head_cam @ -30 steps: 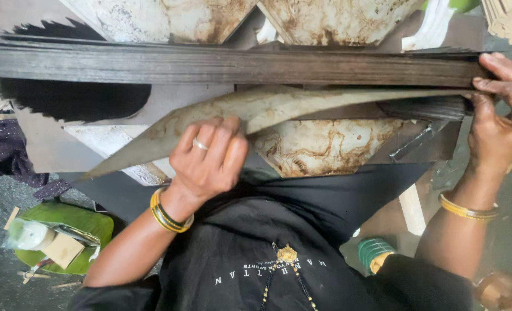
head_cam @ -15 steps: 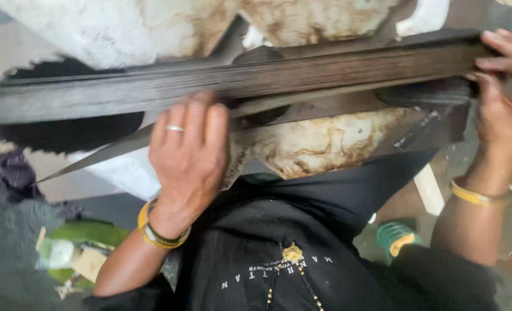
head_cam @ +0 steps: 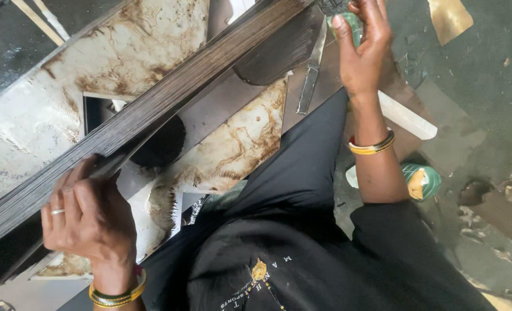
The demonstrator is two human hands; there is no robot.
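Overhead: long stack of thin dark metal sheets (head_cam: 152,109) runs diagonally over stained boards (head_cam: 233,150). Left hand (head_cam: 86,222) curled round lower end, right hand (head_cam: 362,49) grasping upper end, steadying edges flush.

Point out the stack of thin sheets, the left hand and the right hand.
stack of thin sheets (head_cam: 169,89), head view, on its layered edge.
left hand (head_cam: 89,222), head view, back of the hand.
right hand (head_cam: 362,49), head view, on the palm.

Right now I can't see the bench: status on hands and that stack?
Left hand gripping the near end of the stack of thin dark sheets. Right hand at far end, holding something small and green. Nothing blocking.
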